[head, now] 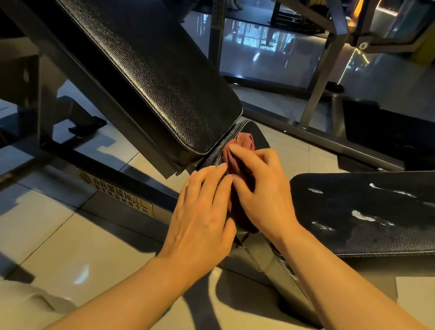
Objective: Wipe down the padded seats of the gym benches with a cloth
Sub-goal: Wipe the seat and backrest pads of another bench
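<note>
A reddish-brown cloth (pixel 245 140) lies bunched on the small black padded seat (pixel 256 131) of an incline bench. The bench's long black back pad (pixel 121 42) slopes up to the left above the seat. My right hand (pixel 261 189) lies flat on the cloth, fingers straight and pressing it onto the seat. My left hand (pixel 202 217) rests beside it at the seat's near left edge, fingers straight, their tips touching the cloth. Most of the cloth and seat are hidden under my hands.
A second black padded bench (pixel 391 217) with shiny streaks lies to the right. The bench's dark steel frame (pixel 120 189) with a logo plate runs across the tiled floor (pixel 60 239). Rack uprights (pixel 322 75) stand behind. My knees show at the bottom.
</note>
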Demonstrator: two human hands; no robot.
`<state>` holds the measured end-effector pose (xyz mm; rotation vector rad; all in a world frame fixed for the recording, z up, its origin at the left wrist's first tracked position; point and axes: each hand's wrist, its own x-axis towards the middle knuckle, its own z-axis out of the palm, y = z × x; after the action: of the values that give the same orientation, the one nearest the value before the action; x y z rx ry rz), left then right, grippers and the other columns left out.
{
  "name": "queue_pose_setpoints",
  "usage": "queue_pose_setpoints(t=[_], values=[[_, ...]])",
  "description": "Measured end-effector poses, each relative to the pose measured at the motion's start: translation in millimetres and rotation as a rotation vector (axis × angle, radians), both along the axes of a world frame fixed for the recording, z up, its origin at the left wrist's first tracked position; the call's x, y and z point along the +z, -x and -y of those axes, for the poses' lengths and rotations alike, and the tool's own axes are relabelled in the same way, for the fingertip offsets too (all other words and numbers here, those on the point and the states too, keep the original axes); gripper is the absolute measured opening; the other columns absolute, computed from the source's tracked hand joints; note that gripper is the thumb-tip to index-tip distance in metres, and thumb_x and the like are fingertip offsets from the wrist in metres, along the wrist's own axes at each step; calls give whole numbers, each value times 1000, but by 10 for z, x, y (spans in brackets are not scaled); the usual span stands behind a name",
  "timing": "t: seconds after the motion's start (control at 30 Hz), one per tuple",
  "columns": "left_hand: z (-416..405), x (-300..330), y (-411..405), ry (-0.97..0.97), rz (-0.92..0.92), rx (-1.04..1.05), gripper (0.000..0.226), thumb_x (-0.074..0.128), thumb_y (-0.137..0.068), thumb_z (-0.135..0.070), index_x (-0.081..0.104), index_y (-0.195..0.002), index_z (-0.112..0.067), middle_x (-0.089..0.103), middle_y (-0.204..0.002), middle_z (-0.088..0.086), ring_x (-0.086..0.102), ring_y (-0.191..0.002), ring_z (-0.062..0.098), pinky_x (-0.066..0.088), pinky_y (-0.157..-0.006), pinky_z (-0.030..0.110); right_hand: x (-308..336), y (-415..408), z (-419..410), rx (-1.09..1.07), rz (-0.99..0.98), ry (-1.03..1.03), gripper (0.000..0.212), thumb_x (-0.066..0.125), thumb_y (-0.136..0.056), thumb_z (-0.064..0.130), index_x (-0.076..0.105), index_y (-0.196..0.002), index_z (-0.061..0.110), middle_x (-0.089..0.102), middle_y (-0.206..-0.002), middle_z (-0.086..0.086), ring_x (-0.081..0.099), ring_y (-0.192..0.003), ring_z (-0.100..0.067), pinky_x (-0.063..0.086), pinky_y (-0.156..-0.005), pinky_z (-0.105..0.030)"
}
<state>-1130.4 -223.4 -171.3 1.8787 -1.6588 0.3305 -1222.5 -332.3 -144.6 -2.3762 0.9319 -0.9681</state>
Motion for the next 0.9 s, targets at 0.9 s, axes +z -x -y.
queue_pose_setpoints(t=[0.9], values=[[246, -9, -20, 108, 117, 124, 47, 45, -92, -32, 55, -129, -4, 50, -138, 13, 36, -131, 26, 32, -105, 40, -118, -115, 469, -182, 94, -194, 49, 59, -93, 10, 50, -137, 30, 49, -129, -3, 45, -121, -18, 32, -96, -21]])
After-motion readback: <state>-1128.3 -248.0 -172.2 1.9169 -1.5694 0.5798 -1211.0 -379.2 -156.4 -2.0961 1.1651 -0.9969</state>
